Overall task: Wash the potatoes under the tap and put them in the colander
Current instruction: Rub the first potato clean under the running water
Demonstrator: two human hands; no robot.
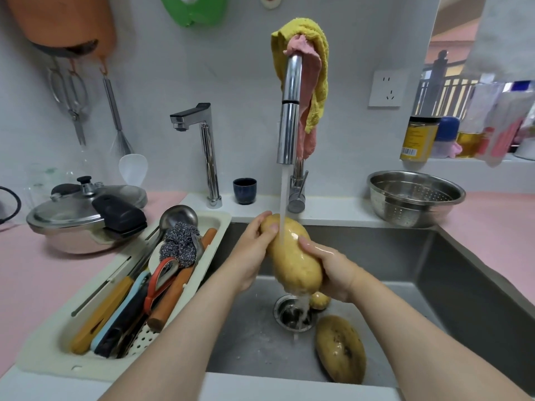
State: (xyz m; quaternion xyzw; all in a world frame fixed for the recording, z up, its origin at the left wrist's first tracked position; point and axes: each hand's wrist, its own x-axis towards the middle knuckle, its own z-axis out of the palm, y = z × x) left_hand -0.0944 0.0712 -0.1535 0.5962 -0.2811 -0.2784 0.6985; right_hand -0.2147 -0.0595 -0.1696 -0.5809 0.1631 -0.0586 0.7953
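Potato (293, 256) in two hands (251, 257) (333, 273); two potatoes (340, 348) (318, 300) in sink (463, 270).

1 long wet potato (292, 256) tilted under running tap (289, 111); 2 potatoes (340, 348) lie below; colander (405, 195) upright.

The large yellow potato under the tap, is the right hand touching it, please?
Touching: the head view shows the right hand wrapped around the large yellow potato.

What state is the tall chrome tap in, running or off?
Running: a white stream falls from the tall chrome tap onto the large yellow potato.
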